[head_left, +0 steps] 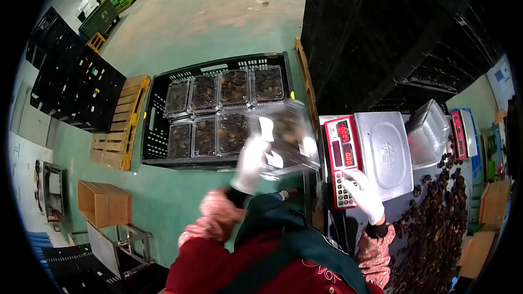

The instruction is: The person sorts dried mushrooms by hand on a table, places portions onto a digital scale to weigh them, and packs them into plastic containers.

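Beside the scale [343, 158], the left hand [252, 164] grips a clear box [291, 133], probably light, flexible, best held by opposite sides. The right hand [366, 195] is loosely spread.

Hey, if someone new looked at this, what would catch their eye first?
Probably the blurred clear container in the left hand, at the black crate's near right corner. Next, the scale to its right, with glowing red digits, the right hand by its keypad. Then the dark pieces strewn at lower right.
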A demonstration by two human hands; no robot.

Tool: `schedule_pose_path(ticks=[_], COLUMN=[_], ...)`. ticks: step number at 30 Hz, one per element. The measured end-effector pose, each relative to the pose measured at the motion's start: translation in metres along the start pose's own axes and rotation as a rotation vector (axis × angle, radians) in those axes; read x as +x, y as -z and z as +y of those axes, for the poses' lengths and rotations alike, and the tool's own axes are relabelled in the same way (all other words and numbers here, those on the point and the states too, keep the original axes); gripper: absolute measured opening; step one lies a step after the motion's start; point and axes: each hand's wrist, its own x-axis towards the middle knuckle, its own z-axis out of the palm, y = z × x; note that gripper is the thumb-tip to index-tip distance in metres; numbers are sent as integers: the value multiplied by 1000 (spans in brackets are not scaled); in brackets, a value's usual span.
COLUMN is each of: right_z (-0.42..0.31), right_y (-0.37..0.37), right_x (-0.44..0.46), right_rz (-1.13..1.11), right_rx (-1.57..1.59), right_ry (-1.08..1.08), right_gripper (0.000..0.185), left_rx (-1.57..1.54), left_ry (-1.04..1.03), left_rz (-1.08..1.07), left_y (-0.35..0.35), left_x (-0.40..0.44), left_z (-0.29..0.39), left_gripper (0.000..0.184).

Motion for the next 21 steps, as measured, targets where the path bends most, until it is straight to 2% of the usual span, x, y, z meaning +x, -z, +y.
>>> schedule_pose_path(ticks=[1, 2, 3, 4, 6, 7, 8, 10, 11, 12, 13, 14, 15, 16, 18, 20, 21], right_z=[-2, 8, 11, 13, 24, 28, 24, 28, 27, 33, 40, 58, 69, 79, 98, 129, 138], right_y=[2, -1, -1, 1, 5, 7, 12, 15, 19, 19, 19, 12, 12, 8, 2, -5, -6], right_x=[-4, -6, -7, -7, -6, -7, -7, -8, -9, -11, -18, -22, -28, -35, -47, -61, -66], right_rz=[-72, -72, -82, -91, -58, -29, -25, 29, 40, 66, 108, 195, 120, 157, 279, 378, 412], right_rx=[139, 95, 111, 124, 124, 121, 163, 208, 154, 192, 154, 55, 128, 208, 247, 286, 375], right_ry=[-102, -81, -98, -117, -94, -64, -132, -173, -128, -67, -36, 1, -170, -211, -314, -392, -452], right_gripper=[34, 33, 33, 32, 33, 34, 32, 32, 32, 33, 35, 37, 38, 37, 37, 35, 35], left_rx=[153, 37, 246, 415, 415, 379, 345, 321, 418, 1172, 1921, 1991, 2156, 2208, 2177, 1919, 1653], left_ry=[-178, -77, -140, -238, -210, -99, 16, 243, 542, 571, 509, 609, 660, 456, 275, -204, -354], left_rz=[11, 142, 224, 153, 207, 142, 69, -9, 136, -119, -393, -293, -165, -114, 153, -107, -362], left_y=[28, 52, 77, 125, 217, 258, 283, 286, 251, 285, 319, 272, 218, 208, 76, 3, -49], left_x=[3, 3, 0, 13, 46, 62, 71, 75, 74, 94, 114, 120, 119, 135, 147, 192, 209], left_z=[35, 74, 109, 123, 126, 121, 116, 99, 95, 76, 56, 70, 83, 84, 93, 56, 34], left_gripper=[14, 16, 22, 34, 46, 48, 51, 52, 54, 59, 65, 66, 67, 66, 61, 48, 39])
